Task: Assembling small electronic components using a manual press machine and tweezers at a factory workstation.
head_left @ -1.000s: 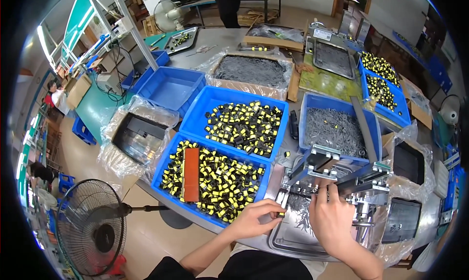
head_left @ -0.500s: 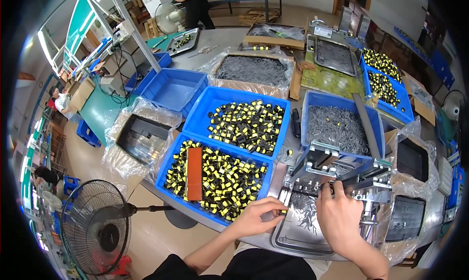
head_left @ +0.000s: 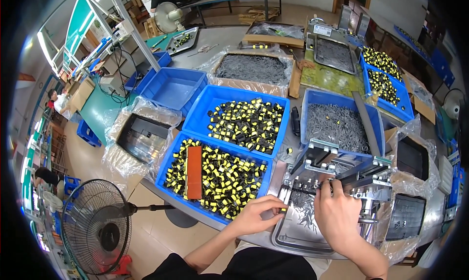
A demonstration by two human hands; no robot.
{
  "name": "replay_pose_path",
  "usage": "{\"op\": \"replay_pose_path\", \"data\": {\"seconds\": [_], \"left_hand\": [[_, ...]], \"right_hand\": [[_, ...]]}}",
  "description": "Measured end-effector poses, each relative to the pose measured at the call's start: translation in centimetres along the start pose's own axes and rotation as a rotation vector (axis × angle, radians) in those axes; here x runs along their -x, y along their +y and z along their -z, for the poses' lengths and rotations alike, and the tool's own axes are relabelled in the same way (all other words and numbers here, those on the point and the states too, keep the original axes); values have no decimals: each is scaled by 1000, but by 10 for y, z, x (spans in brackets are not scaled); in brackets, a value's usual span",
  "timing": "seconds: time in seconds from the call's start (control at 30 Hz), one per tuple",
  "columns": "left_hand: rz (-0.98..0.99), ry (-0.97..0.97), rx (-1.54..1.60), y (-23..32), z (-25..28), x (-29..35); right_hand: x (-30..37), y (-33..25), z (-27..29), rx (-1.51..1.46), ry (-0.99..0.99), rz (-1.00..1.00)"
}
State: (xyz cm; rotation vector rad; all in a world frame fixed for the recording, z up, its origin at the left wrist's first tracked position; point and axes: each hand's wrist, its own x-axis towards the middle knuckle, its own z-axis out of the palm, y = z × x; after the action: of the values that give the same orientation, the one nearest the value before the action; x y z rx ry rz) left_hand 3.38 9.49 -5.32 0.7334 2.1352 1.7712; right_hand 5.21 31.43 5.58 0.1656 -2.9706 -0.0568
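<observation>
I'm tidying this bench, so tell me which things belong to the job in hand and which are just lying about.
Seemingly in the job:
- yellow-and-black part in the left hand
- metal fixture at the right hand
- metal tray between the hands
- near blue bin

Seemingly just lying about:
- standing fan
- orange bar

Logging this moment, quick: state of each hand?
Left hand: closed, pinching a yellow-and-black part.
Right hand: fingers at the metal fixture; grip hidden, cannot tell.

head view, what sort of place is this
Probably an assembly workshop: blue bins of small black-and-yellow parts, a metal fixture at the right hand, and a fan.
</observation>
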Motion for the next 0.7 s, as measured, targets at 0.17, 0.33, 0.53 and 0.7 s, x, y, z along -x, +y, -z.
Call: {"op": "replay_pose_path", "data": {"seconds": [0.17,0.33,0.53,0.7], "left_hand": [[1,60,-33,-2,2,13],[-134,18,18,-13,-2,6],[-128,66,81,-14,-8,5],[-94,72,106,-16,-6,7]], "right_hand": [[-1,-2,0,-61,-45,10],[4,-2,-5,-154,-12,-81],[13,11,-17,-116,71,45],[12,9,-15,-103,48,56]]}}
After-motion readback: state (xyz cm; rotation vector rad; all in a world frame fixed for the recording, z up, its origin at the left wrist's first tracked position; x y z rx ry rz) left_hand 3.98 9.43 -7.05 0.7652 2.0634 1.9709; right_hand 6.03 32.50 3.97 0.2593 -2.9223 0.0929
